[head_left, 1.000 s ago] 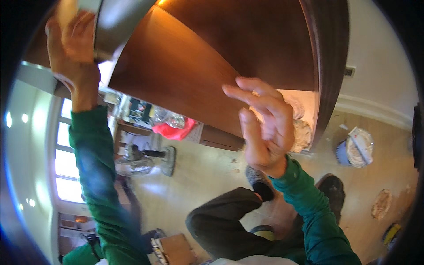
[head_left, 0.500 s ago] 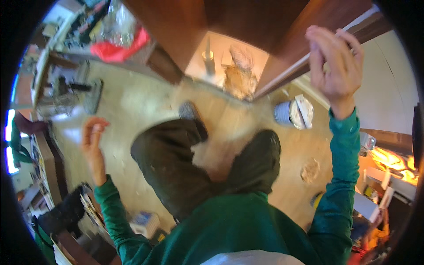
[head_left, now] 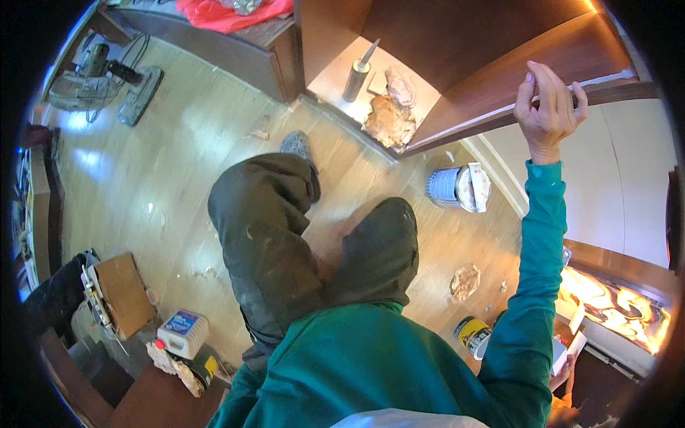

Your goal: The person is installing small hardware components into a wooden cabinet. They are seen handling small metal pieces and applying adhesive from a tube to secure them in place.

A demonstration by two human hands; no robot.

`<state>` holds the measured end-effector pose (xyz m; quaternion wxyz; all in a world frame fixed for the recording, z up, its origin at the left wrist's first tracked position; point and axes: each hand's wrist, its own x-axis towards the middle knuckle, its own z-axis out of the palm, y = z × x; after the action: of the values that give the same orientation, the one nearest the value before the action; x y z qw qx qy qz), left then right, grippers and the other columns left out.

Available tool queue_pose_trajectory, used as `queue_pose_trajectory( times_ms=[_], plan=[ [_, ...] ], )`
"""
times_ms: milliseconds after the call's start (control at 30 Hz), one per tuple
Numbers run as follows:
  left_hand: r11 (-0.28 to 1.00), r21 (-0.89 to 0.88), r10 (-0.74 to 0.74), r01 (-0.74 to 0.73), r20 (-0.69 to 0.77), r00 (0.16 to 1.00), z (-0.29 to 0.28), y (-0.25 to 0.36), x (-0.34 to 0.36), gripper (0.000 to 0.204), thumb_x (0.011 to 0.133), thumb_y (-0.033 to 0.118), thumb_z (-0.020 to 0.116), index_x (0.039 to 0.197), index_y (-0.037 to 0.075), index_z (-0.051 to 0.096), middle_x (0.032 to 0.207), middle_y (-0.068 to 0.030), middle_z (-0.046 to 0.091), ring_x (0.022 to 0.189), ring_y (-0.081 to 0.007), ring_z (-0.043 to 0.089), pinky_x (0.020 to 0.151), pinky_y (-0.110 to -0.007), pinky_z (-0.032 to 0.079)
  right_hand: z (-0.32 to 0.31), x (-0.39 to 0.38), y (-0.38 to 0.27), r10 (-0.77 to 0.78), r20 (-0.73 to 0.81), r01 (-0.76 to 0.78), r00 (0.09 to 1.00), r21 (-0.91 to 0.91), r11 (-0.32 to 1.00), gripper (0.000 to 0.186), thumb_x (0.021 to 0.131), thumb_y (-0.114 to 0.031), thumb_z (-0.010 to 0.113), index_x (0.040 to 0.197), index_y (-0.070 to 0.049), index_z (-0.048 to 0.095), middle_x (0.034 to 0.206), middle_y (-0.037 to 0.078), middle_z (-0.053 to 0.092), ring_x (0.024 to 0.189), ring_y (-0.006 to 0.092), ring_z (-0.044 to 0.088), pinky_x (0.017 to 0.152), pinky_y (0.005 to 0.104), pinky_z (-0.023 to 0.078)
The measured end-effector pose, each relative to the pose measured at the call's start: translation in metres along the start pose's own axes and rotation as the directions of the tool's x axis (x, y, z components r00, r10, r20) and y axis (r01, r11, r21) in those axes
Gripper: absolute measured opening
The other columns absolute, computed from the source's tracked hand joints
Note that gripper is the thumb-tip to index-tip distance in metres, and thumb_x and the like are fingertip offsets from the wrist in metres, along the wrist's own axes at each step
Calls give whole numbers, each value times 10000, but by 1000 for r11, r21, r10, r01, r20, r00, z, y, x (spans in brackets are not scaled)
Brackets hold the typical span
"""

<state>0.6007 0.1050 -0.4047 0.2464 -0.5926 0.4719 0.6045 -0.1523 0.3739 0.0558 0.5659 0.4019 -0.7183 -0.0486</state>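
My right hand is raised at the upper right, fingers loosely curved and apart, with nothing visible in it. It is beside the front edge of the dark brown cabinet side panel, where a white strip of filler runs. Whether the fingertips touch the panel I cannot tell. My left hand is out of view. On the cabinet's pale bottom stand a sealant tube with a pointed nozzle and a crumpled, brown-stained lump. A metal tin, its top smeared white with a flat piece across it, stands below the panel.
A floor fan lies at the far left. Behind me are a white jug, a cardboard piece and a yellow-black tin. A round crusty patch lies on the floor. A glowing patterned panel is at right.
My left hand has gone out of view at the lower left. My right hand has moved slightly down beside the panel edge. My view has turned, showing more of the cabinet and floor.
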Motion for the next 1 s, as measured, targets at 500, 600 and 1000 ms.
queue_pose_trajectory(
  times_ms=[500,600,1000],
  plan=[
    [548,-836,306,29,232,923,164,237,-1,561,941,515,476,1295,85,541,1271,-101,560,1053,-244,570,835,-437,524,7,-3,3,-31,-15,31,999,-4,1000,196,838,-178,727,1010,-269,709,975,-132,732,839,10,648,1037,277,274],
    [444,-894,326,65,229,917,179,264,-3,580,935,527,473,1308,87,529,1285,-106,550,1069,-255,565,844,-447,520,10,-9,4,-31,-23,31,999,19,999,193,828,-159,738,986,-265,710,970,-135,737,838,6,653,1053,271,253],
    [388,-922,298,10,135,945,148,261,-19,656,914,576,462,1360,94,480,1339,-126,510,1132,-299,543,883,-491,504,15,-15,9,-33,-60,38,998,90,995,181,822,-158,736,964,-268,717,954,-140,738,799,-1,644,1042,273,262]
  ],
)
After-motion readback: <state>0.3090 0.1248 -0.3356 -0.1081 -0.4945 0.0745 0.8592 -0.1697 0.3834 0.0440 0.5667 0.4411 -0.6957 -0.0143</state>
